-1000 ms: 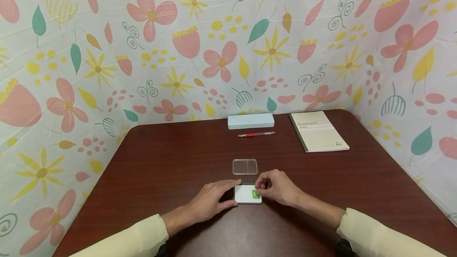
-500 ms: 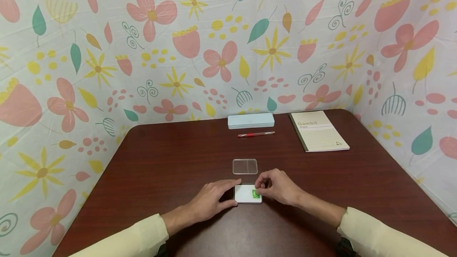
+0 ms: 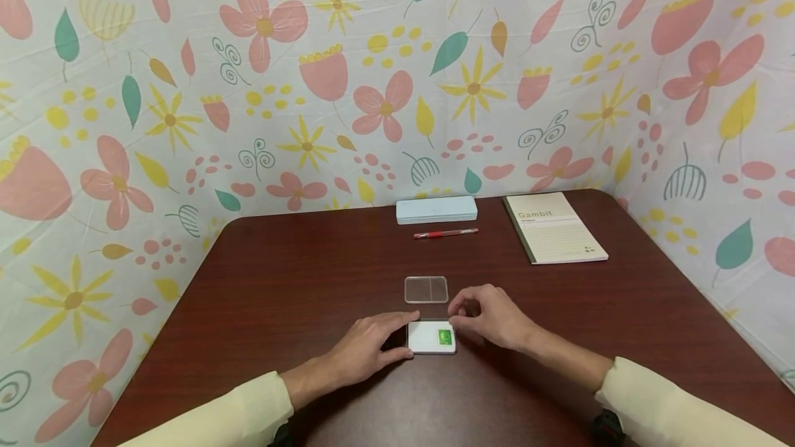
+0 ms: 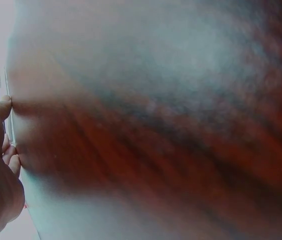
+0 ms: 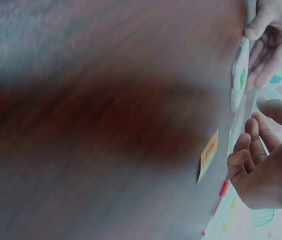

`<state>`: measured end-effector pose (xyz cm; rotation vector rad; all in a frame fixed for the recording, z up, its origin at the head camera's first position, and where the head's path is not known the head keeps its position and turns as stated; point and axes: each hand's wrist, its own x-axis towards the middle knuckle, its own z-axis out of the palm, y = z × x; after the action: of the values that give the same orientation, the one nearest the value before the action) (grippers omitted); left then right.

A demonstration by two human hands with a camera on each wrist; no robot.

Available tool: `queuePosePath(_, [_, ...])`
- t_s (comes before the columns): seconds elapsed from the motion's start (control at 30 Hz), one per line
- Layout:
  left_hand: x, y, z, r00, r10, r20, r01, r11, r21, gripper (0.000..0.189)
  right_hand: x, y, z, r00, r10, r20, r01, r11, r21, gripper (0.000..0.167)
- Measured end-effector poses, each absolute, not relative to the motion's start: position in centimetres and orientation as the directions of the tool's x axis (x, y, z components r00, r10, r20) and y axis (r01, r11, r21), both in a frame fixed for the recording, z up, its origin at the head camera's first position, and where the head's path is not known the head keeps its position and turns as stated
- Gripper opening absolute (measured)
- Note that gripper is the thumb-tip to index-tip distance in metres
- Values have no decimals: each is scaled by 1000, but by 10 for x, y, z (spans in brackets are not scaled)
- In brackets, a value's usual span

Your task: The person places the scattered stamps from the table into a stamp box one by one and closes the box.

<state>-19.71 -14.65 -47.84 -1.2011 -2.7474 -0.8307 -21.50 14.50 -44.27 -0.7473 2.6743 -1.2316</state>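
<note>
My left hand [image 3: 366,347] holds the left end of a small flat case [image 3: 423,336] filled with white, its thumb at the front edge and forefinger at the back. A small green stamp-like sticker [image 3: 445,337] lies flat on the white, near the right end. Just beyond that end is my right hand [image 3: 497,316], fingers loosely bent around nothing, fingertips right by the case's back right corner. In the right wrist view its bare fingers [image 5: 255,150] show apart from the case [image 5: 239,75]. Behind the case lies a clear plastic lid [image 3: 426,290].
Farther back are a red pen [image 3: 446,234], a pale blue pencil case [image 3: 437,210] and a cream notebook [image 3: 555,229]. In the right wrist view a small yellowish rectangular piece [image 5: 208,154] shows near the right hand. A floral curtain [image 3: 310,88] stands behind the dark table [image 3: 298,267].
My right hand has come off the green sticker, moving slightly right and back with its fingers loosened. The whole sticker now shows. The left hand and the case stay put.
</note>
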Motion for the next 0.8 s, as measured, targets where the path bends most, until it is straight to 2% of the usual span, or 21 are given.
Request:
queuePosePath(0.3, [-198,-146,-479,-703,669,241,692,566,449,63,-217,162,-435,-883,-446,150,-417,596,-686,19])
queuePosePath(0.57, [-197,-147,-479,-704,670,235,691,571,443,63,-218,180,-437,-867,-478,143,-439,595,-673,27])
queuePosePath(0.8, [-197,-146,-479,-707,667,236,690,576,437,63,-218,196,-447,-848,-498,179,-477,572,-668,27])
